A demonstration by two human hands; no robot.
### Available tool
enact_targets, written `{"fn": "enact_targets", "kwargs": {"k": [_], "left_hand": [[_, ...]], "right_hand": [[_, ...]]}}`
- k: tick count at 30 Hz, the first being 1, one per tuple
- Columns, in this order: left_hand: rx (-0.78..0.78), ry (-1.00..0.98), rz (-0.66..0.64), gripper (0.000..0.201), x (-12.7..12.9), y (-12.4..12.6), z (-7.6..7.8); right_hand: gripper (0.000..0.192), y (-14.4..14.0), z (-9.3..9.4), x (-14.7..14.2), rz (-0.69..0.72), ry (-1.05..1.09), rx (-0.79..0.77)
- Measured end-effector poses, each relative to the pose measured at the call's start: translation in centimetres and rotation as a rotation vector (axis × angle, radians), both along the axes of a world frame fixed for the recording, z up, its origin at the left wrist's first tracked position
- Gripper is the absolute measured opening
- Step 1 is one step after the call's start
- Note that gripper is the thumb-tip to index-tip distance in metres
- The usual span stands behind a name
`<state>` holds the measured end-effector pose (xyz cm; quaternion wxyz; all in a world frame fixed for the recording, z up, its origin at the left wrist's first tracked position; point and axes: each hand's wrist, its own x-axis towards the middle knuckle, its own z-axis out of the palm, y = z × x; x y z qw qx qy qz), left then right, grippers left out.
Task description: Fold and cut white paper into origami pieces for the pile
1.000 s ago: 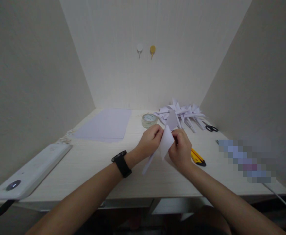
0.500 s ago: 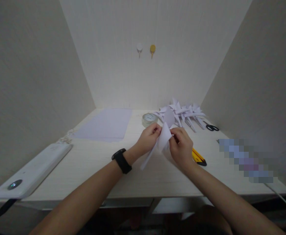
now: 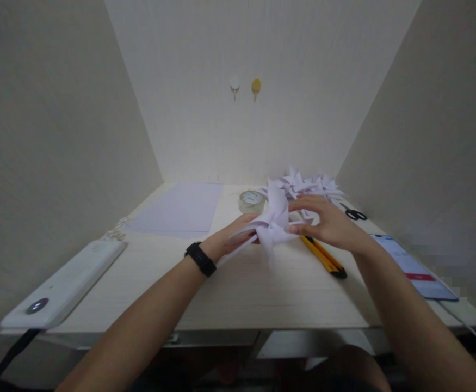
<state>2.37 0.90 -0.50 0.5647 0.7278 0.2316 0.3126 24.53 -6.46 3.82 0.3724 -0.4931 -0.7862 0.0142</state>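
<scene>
Head view puts both of my hands over the middle of the pale wooden surface (image 3: 262, 294), working a folded white paper piece (image 3: 274, 220). My left hand (image 3: 232, 239), with a black watch (image 3: 200, 259) on its wrist, sits under and behind the paper's left side, fingers closed on it as far as I can tell, since the paper hides the fingertips. My right hand (image 3: 329, 223) lies flatter, fingers stretched out and resting against the paper's right side, more steadying than pinching. I judge this to be a shaping step: the folds are being spread or pressed into their points. A next move would call for a light, even touch at the creases so the thin flaps do not crumple. The piece itself is held just above the surface, pointed flaps sticking out in several directions, one tip up, one long strip trailing down-left. Behind it lies a heap of similar folded paper shapes (image 3: 311, 185), with a tape roll (image 3: 252, 201) beside them, a yellow utility knife (image 3: 323, 256) under my right hand, scissors (image 3: 354, 213) further right, a phone (image 3: 413, 267) and flat paper sheets (image 3: 178, 209).
</scene>
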Motion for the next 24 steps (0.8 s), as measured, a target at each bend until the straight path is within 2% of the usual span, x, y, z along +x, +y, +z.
{"fn": "enact_targets", "kwargs": {"k": [2,4,6,8,13,17,20,24], "left_hand": [[-0.072,0.013,-0.1,0.026,-0.1,0.0,0.0],[-0.173,0.024,-0.173,0.024,-0.1,0.0,0.0],[-0.207,0.045,-0.187,0.023,0.0,-0.1,-0.1],[-0.196,0.062,-0.17,0.022,0.2,-0.1,-0.2],[-0.237,0.087,-0.093,0.024,0.5,0.1,-0.4],[-0.256,0.084,-0.056,0.033,0.3,0.5,-0.3],[-0.201,0.09,-0.073,0.036,-0.1,0.8,-0.4],[-0.098,0.1,-0.058,0.033,-0.3,1.2,-0.6]], "right_hand": [[0.032,-0.1,1.2,-0.5,0.069,-0.073,-0.186],[0.03,0.1,2.0,-1.2,0.168,-0.057,-0.38],[0.031,0.6,2.2,-1.8,0.267,0.04,-0.533],[0.03,1.0,2.0,-2.1,0.285,0.116,-0.61],[0.029,1.7,1.0,-1.8,0.178,0.209,-0.61],[0.03,2.0,0.5,-1.0,0.012,0.344,-0.596],[0.029,2.3,0.3,-0.1,-0.048,0.421,-0.629],[0.029,2.5,0.4,0.7,-0.059,0.417,-0.659]]}}
